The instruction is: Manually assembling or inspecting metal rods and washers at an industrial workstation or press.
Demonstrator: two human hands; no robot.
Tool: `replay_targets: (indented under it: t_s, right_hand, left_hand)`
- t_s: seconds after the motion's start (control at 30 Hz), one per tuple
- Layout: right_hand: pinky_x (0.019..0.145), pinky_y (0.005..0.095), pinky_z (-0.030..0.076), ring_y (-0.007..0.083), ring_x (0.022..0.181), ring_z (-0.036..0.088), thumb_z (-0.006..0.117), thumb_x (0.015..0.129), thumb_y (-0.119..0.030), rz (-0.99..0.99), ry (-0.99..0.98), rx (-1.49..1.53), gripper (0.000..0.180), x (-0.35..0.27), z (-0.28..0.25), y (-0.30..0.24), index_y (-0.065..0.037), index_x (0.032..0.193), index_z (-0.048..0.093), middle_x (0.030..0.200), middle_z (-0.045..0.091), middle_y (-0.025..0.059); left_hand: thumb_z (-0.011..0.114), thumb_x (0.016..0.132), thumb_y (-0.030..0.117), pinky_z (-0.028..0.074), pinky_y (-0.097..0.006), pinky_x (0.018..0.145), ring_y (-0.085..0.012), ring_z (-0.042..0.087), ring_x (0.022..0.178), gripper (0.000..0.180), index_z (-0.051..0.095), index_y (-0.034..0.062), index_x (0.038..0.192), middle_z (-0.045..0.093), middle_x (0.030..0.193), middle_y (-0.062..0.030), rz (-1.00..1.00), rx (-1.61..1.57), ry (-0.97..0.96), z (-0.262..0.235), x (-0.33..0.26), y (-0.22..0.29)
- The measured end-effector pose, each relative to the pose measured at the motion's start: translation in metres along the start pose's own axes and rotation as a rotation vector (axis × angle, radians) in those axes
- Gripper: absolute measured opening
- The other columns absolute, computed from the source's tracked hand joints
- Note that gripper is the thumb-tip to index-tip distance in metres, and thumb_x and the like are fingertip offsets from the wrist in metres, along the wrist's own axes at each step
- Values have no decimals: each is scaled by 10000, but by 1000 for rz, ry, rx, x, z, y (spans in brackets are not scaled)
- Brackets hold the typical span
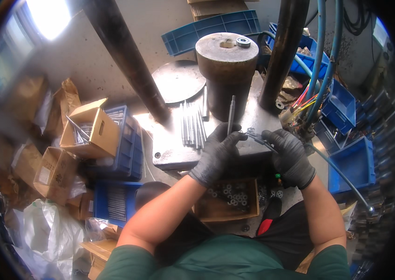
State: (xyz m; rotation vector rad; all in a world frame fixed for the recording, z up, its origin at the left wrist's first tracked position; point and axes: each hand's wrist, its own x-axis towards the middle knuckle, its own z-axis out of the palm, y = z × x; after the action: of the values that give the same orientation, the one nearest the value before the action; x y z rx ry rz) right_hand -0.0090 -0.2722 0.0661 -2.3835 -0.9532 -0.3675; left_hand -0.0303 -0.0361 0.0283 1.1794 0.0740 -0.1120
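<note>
My left hand (217, 156), in a dark work glove, is closed round a slim metal shaft (231, 112) that stands nearly upright above the front of the metal press table (174, 157). My right hand (291, 156), gloved alike, grips a slim dark tool (263, 141) that slants toward the left hand. A small shiny part sits by the tool's tip, too small to make out. Behind the hands rises a thick steel cylinder (228, 60) with a ball bearing (243, 42) lying on its top. Several loose metal shafts (191, 123) lie side by side left of my left hand.
Two dark steel columns (125, 56) flank the table. Below the hands, a cardboard box (228, 212) holds several small rings. Left stand a carton of rods (97, 133) and a blue crate (113, 198). Hoses (321, 60) and blue bins (353, 165) are at right.
</note>
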Motion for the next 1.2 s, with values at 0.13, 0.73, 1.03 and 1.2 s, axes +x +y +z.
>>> replay_targets:
  t_s: [0.13, 0.73, 1.03, 1.2]
  right_hand:
    - [869, 423, 563, 360, 977, 714, 653, 868, -3, 109, 128, 176, 372, -4, -5, 11, -10, 1239, 685, 1053, 719, 215]
    - [865, 336, 556, 156, 918, 702, 740, 862, -87, 437, -153, 367, 434, 0, -50, 23, 42, 1273, 691, 1004, 760, 117]
    - [859, 316, 557, 136, 908, 683, 785, 847, -69, 406, -242, 404, 450, -6, -53, 35, 27, 1277, 695, 972, 745, 80]
    - [883, 324, 562, 150, 936, 696, 807, 841, -34, 370, -236, 431, 446, -6, -49, 32, 24, 1269, 698, 1015, 756, 102]
  left_hand:
    - [604, 1062, 317, 466, -193, 556, -47, 565, 635, 453, 562, 4, 1387, 698, 1011, -74, 74, 21, -65, 0, -3, 1]
    - [663, 981, 52, 522, -312, 957, -154, 665, 1075, 291, 679, 15, 1269, 716, 1186, -96, 351, 759, 3, -2, -4, 12]
    - [637, 988, 44, 525, -290, 906, -118, 641, 1020, 294, 679, 20, 1278, 730, 1115, -70, 309, 683, -59, -10, -5, 10]
    - [633, 989, 45, 531, -281, 860, -105, 633, 963, 296, 681, 31, 1280, 727, 1110, -62, 304, 722, -85, -9, -8, 15]
